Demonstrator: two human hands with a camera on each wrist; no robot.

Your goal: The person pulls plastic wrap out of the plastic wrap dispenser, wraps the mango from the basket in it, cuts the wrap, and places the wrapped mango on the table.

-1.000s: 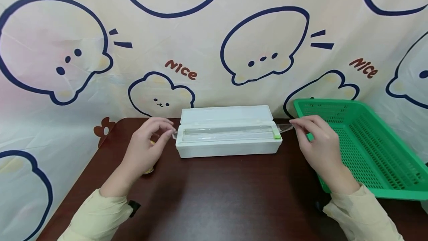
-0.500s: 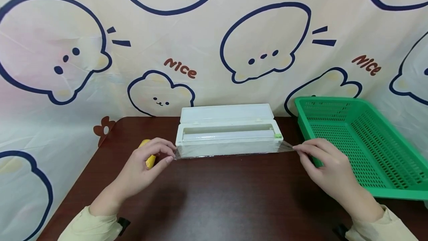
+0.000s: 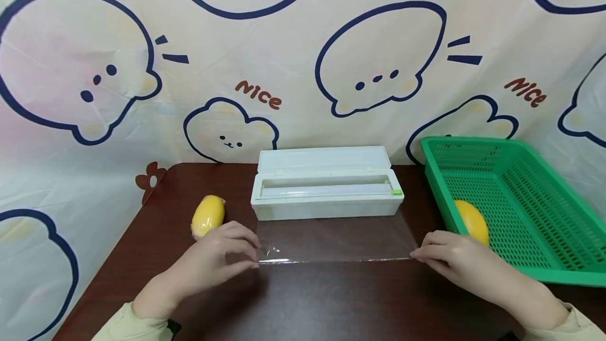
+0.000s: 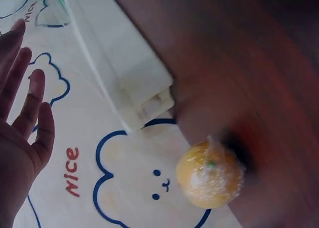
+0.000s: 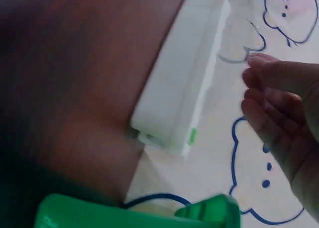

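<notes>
A sheet of clear cling film (image 3: 331,241) stretches from the white cling film dispenser (image 3: 326,209) toward me, above the dark table. My left hand (image 3: 218,257) holds the film's left front corner between thumb and fingers. At the opposite corner, my right hand (image 3: 466,267) pinches the film with thumb and fingertips, as the right wrist view also shows of the hand (image 5: 284,103). The dispenser's lid (image 3: 324,159) is raised, and a film roll (image 3: 326,191) lies inside it. A small green slider (image 3: 396,192) sits at its right end.
A yellow fruit (image 3: 208,214) wrapped in clear film lies beyond my left hand. The green basket (image 3: 558,275) stands at the right, with another yellow fruit (image 3: 472,221) in it, partly behind my right hand. A patterned cloth (image 3: 293,67) hangs behind the table.
Both hands have drawn the cling film out of the dispenser toward me, lengthening the sheet. The wrapped fruit on the left and the one in the basket have come into clear view.
</notes>
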